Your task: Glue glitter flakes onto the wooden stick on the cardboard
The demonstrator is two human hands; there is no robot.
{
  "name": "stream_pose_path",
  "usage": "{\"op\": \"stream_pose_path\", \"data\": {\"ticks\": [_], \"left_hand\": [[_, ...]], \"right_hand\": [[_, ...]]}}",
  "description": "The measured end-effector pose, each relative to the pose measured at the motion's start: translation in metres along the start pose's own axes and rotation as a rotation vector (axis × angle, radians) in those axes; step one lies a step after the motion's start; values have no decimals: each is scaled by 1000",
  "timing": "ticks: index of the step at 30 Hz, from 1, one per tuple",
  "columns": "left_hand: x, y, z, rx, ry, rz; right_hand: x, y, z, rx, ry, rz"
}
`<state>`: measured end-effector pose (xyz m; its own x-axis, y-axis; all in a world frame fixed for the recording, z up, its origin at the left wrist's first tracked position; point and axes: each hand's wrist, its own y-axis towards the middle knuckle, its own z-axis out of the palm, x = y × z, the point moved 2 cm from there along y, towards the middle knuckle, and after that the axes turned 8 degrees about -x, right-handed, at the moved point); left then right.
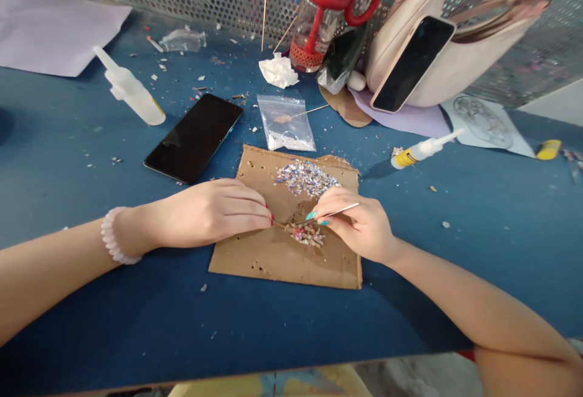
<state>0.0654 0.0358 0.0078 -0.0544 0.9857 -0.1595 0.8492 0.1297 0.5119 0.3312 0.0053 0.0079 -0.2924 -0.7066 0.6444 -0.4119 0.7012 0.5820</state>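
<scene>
My left hand (221,212) rests over the left part of a cardboard sheet (291,269), its fingers together. At its fingertips is a thin brown stick (279,224) that runs toward a small cluster of pink, white and brown bits (308,236). Between thumb and fingers of my right hand (357,222) is a slim, pointed metal tool (344,209). Its tip meets the end of the stick by the cluster; I cannot tell the tool's exact kind. Just above on the cardboard lies a heap of tiny white, blue and lilac chips (304,177).
Beyond the cardboard lie a small zip bag (291,133), a black phone (195,139) and crumpled tissue (279,71). Glue bottles stand left (132,95) and right (410,154). Behind are a red-lidded cup (314,33), a handbag (419,81) and a leaning phone (412,66).
</scene>
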Motion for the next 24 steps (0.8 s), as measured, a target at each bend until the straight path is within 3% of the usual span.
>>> {"op": "stream_pose_path", "data": {"ticks": [16,24], "left_hand": [[-1,1,1,21,82,74],[-1,2,2,9,87,12]], "right_hand": [[0,0,-1,4,-29,1],[0,0,-1,-1,-15,-8]]}}
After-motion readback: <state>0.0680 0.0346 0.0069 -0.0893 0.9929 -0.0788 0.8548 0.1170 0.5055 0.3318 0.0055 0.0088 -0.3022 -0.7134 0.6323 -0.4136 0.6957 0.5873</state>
